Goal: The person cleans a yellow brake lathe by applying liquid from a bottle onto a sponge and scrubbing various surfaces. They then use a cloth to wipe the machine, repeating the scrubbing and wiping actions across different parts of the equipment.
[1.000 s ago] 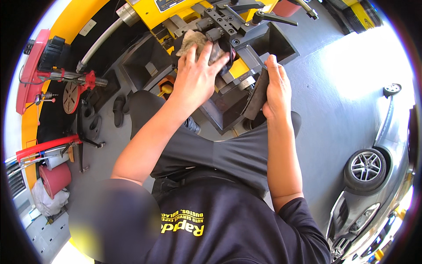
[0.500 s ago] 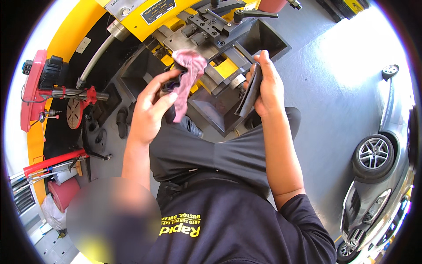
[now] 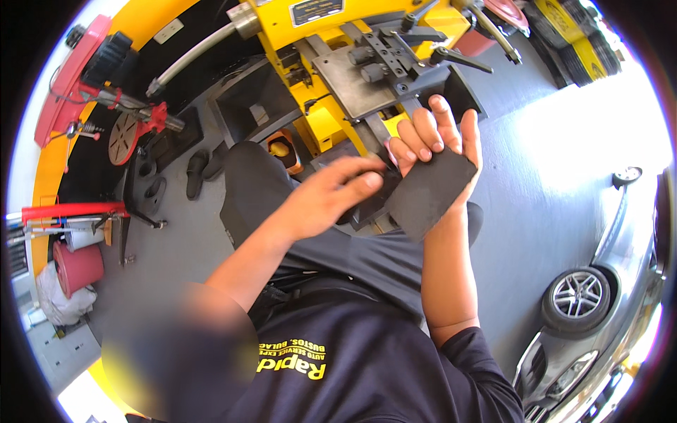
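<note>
My right hand is turned palm up, fingers curled upward, holding a dark grey rectangular sheet that looks like sandpaper against the palm. My left hand reaches across to it, its thumb and forefinger beside the sheet's left edge. Motion smears those fingertips, so whether they grip anything is unclear. A sliver of pink, perhaps the cloth, shows between the two hands; the rest of it is hidden. Beyond my hands stands a yellow lathe-like machine with a grey metal slide plate and black tool holder.
Dark metal trays flank the machine's base. A red drill press stands at the left, with black footwear on the floor near it. A grey car is parked at the right. Yellow-and-black stacked items sit at the far right.
My left hand has moved right, toward my right hand, and the pink cloth is mostly out of sight. My right hand has turned so the sheet's flat face shows. The view has shifted.
</note>
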Action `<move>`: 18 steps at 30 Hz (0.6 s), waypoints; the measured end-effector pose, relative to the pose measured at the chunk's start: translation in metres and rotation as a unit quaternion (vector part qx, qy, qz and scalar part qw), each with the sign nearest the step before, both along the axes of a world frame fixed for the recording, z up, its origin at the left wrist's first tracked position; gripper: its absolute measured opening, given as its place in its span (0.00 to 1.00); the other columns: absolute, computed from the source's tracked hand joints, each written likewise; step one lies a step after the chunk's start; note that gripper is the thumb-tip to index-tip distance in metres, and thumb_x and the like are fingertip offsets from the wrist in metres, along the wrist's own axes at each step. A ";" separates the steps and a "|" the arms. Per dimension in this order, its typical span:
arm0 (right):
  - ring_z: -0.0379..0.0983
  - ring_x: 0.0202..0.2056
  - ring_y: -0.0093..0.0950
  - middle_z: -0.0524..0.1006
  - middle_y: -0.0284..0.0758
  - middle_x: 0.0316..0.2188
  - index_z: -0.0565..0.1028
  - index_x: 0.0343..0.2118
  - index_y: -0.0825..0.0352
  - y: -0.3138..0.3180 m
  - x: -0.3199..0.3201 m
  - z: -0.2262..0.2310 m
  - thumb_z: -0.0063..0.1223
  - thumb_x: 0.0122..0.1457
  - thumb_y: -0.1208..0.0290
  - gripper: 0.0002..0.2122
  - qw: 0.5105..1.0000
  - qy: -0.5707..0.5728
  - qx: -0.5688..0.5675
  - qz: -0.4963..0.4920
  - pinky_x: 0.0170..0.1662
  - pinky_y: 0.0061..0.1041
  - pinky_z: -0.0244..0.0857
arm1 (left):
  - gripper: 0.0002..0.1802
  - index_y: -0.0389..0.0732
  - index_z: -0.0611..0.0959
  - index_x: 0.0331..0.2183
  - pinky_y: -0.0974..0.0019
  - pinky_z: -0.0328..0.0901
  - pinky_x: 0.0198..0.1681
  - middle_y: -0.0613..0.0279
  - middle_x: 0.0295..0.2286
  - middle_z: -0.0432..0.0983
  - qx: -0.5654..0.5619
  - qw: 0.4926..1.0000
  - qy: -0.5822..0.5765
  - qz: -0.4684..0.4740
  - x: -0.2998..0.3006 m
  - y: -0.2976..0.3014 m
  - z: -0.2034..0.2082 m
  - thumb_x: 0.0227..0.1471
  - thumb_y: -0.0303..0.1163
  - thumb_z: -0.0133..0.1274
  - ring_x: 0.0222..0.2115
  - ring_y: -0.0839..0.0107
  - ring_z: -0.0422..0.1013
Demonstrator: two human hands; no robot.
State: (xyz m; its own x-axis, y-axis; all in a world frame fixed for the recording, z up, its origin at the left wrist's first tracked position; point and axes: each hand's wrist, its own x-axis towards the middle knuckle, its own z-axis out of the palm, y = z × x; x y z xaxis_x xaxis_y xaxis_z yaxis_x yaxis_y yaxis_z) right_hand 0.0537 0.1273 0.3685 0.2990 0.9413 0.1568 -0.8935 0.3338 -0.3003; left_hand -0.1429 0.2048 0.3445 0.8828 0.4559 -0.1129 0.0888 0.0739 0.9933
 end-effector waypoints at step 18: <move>0.71 0.31 0.18 0.77 0.24 0.31 0.79 0.48 0.63 -0.089 -0.002 -0.090 0.52 0.76 0.62 0.10 0.899 -0.156 -0.408 -0.031 0.38 0.23 0.69 | 0.10 0.40 0.85 0.34 0.77 0.67 0.30 0.76 0.33 0.74 -0.236 0.972 0.005 0.003 -0.005 -0.006 0.010 0.67 0.35 0.62 0.29 0.86 0.70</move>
